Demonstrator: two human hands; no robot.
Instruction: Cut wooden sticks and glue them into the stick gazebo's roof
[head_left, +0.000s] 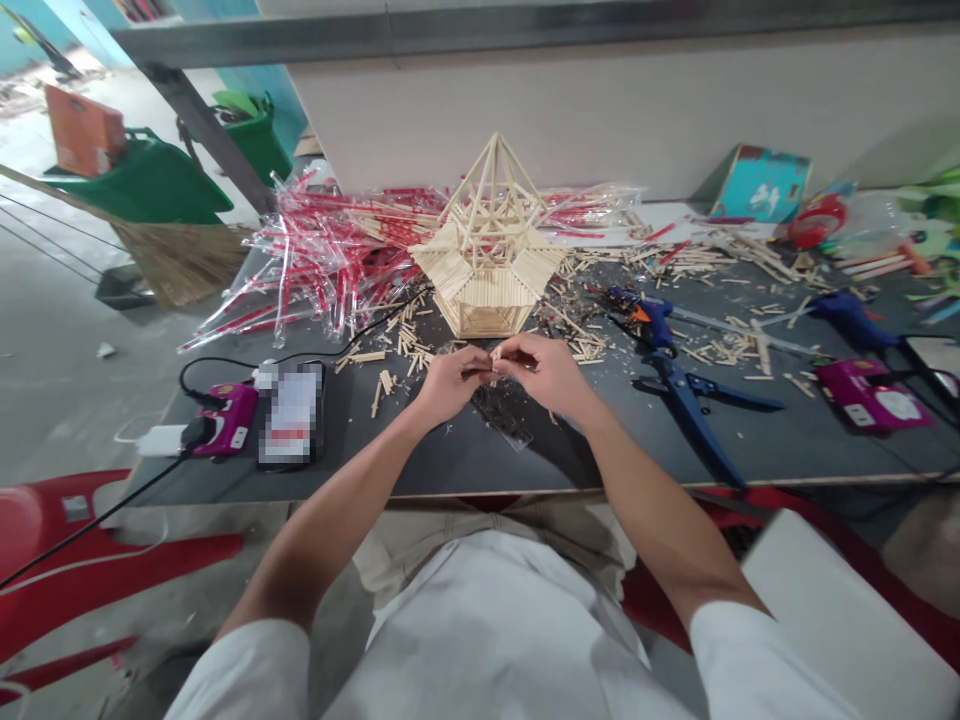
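Diffuse light nearly whitens the floor at upper left, glints on the wrappers and leaves soft shadow on the table, while wide-angle stretch smears the edges and the phone screen is pixelated.

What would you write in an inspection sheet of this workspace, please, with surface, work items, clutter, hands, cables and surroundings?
Surface: dark table, littered.
Work items: stick model, standing beyond the hands.
Clutter: wrappers, stick pieces, blue hand tool, phone.
Hands: left hand and right hand close together; grip unclear.
Cables: black cable from purple power block, crossing the table's left edge.
Surroundings: green bin, broom.
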